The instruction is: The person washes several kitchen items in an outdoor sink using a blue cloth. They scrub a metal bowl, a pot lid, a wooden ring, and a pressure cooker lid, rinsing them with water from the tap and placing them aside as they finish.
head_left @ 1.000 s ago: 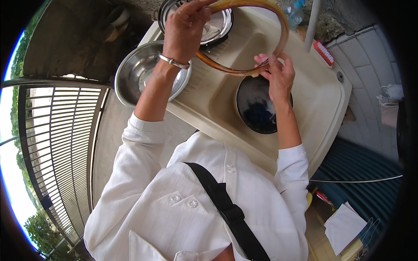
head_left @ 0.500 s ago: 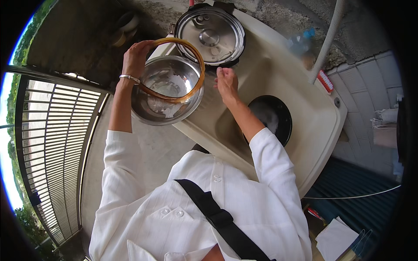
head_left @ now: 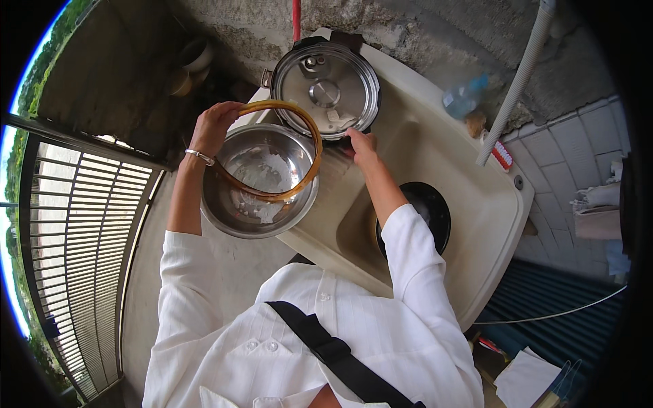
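My left hand (head_left: 212, 128) is closed on a yellow-brown rubber sealing ring (head_left: 315, 146), held up over a shiny metal bowl (head_left: 262, 221). The bowl sits on the left part of the sink's ledge, with shiny wet patches inside. Beyond it, at the far end, lies a round steel pressure cooker lid (head_left: 324, 94) with black parts at its edge and small round fittings on its face. My right hand (head_left: 362, 145) is at the lid's near rim, thumb on the edge; its other fingers are partly hidden.
A pale sink (head_left: 469, 197) holds a round black pan (head_left: 425, 211) in its basin, partly behind my right forearm. Near the wall are a clear plastic bottle (head_left: 464, 98), a grey hose (head_left: 520, 75) and a red-and-white brush (head_left: 501, 155). A metal railing (head_left: 88, 224) stands at left.
My right hand has moved from just short of the lid onto its near rim. The left hand still holds the ring above the bowl. The whole view has shifted slightly.
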Available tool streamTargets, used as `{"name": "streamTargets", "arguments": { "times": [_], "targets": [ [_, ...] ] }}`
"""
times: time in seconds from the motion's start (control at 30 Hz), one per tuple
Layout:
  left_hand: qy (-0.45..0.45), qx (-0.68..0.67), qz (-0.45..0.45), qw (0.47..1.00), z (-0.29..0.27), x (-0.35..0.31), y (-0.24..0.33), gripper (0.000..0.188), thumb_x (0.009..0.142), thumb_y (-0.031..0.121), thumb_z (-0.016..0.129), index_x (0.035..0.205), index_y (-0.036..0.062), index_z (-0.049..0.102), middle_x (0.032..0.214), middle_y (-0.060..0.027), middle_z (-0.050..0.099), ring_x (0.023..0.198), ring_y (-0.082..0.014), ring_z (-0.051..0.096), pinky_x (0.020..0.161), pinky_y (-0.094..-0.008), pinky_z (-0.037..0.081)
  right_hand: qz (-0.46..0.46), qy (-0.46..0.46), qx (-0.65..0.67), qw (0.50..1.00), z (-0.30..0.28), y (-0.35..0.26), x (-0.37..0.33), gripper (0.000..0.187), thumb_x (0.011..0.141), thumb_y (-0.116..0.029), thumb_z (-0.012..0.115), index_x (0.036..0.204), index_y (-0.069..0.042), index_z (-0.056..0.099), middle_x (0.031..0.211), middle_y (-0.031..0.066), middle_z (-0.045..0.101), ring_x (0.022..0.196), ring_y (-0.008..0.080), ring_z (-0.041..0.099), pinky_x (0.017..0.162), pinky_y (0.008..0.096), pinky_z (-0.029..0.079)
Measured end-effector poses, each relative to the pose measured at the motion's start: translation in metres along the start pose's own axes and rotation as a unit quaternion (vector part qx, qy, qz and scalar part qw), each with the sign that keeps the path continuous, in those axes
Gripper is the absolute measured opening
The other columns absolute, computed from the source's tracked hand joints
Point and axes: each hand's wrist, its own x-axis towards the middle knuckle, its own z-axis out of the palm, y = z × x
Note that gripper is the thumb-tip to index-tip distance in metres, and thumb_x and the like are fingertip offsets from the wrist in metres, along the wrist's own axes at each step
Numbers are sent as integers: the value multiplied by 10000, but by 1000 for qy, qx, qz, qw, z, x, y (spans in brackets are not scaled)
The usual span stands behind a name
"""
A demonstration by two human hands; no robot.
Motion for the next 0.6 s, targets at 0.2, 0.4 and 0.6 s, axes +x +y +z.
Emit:
{"name": "streamTargets", "arguments": {
  "times": [0.2, 0.4, 0.6],
  "targets": [
    [-17, -68, 8, 997, -2, 2, -9, 204, 880, 75, 544, 1047, -11, 621, 869, -39, 652, 822, -96, 583, 767, -234, 466, -40, 102, 145, 983, 15, -9, -22, 462, 588, -42, 611, 976, 131, 427, 851, 117, 507, 739, 175, 492, 679, 296, 443],
    [-11, -102, 1, 995, -2, -1, -4, 198, 850, 37, 570, 1035, 15, 635, 808, -13, 622, 729, -88, 533, 704, -231, 449, 81, -9, 360, 929, 11, -4, -20, 194, 595, -6, 574, 756, 5, 467, 784, 67, 477, 681, 190, 487, 613, 349, 457],
    [-21, -132, 21, 991, -6, -6, -2, 188, 866, 34, 555, 1034, -2, 631, 849, -15, 632, 796, -86, 550, 765, -226, 447, 28, -8, 379, 925, 2, -24, -36, 128, 617, -8, 563, 681, -48, 459, 746, 40, 466, 662, 188, 491, 574, 352, 448]
  ]
}}
